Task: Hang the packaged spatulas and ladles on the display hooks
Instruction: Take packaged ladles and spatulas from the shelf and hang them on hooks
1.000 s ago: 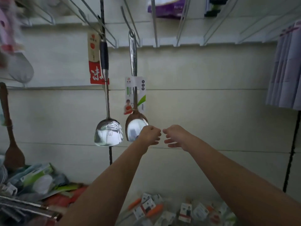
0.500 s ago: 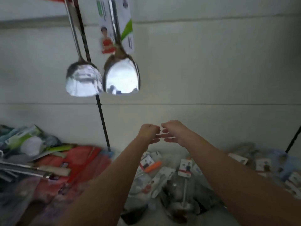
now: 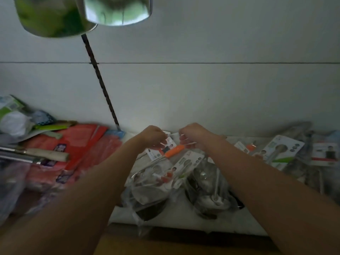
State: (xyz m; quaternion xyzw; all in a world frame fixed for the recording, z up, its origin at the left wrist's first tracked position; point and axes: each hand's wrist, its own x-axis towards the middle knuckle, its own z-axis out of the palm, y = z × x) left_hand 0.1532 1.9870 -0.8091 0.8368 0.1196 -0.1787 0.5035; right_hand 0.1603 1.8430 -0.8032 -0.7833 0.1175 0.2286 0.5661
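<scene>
Head view looks down at a white shelf (image 3: 180,216) against a pale wall panel (image 3: 202,89); left hand (image 3: 153,138) and right hand (image 3: 195,137) are side by side above the back edge of the shelf, near its middle; both have fingers curled in, each pinching an end of a thin whitish strip or tag (image 3: 172,134) stretched between them; what the strip belongs to is too blurred to tell; just below the hands lies an orange-handled packaged utensil (image 3: 173,150) on a printed card; bagged ladles (image 3: 150,192) in clear plastic sit at the front edge of the shelf, a second bagged bundle (image 3: 207,192) just beside them on the right; more carded utensils (image 3: 281,151) lie toward the right end; red packages (image 3: 81,142) and a wooden-handled tool (image 3: 47,155) pile at the left end; two shiny hanging spatula blades (image 3: 117,10) fill the top left, overlapping; a black slotted upright (image 3: 100,80) runs down the wall to the shelf's back edge.
</scene>
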